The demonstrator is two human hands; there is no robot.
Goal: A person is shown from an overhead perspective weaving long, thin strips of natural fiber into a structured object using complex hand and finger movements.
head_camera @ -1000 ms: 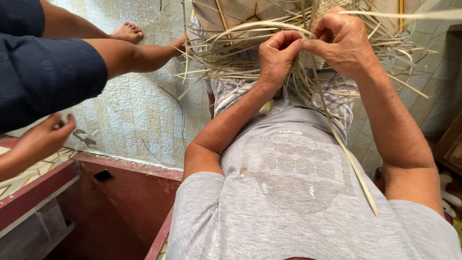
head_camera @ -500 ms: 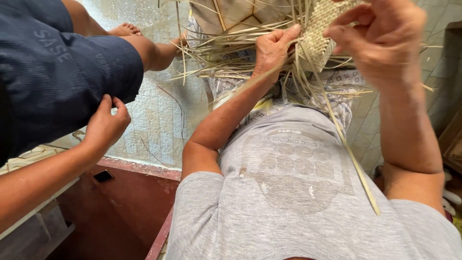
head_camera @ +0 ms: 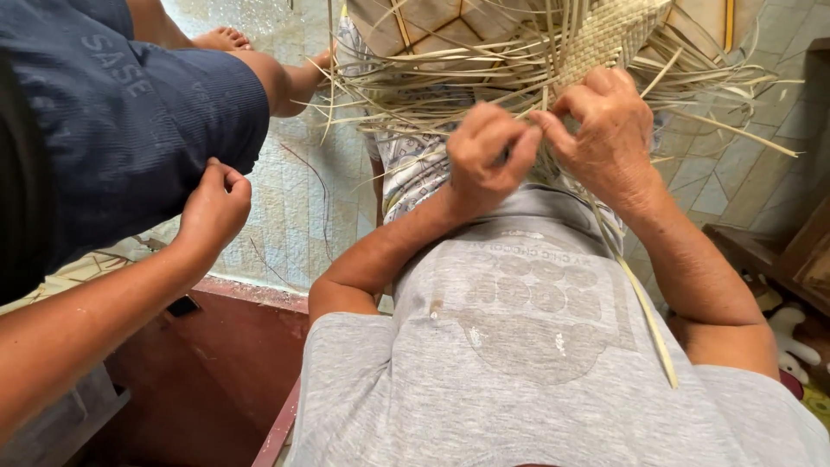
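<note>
Left hand [head_camera: 488,156] and right hand [head_camera: 605,130] grip pinched on pale strips [head_camera: 450,86], woven piece [head_camera: 609,30] cut off above

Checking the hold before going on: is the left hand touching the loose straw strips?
Touching. The head view shows the left hand closed among the loose straw strips, pinching them beside the right hand.

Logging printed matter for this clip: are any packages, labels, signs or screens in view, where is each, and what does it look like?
No packages, signs or screens.
Chest print: on the person's grey shirt, below both hands; faded pale circles under a curved line of lettering.
Shorts lettering: on another person's dark blue shorts, upper left; faint tone-on-tone letters.
</note>
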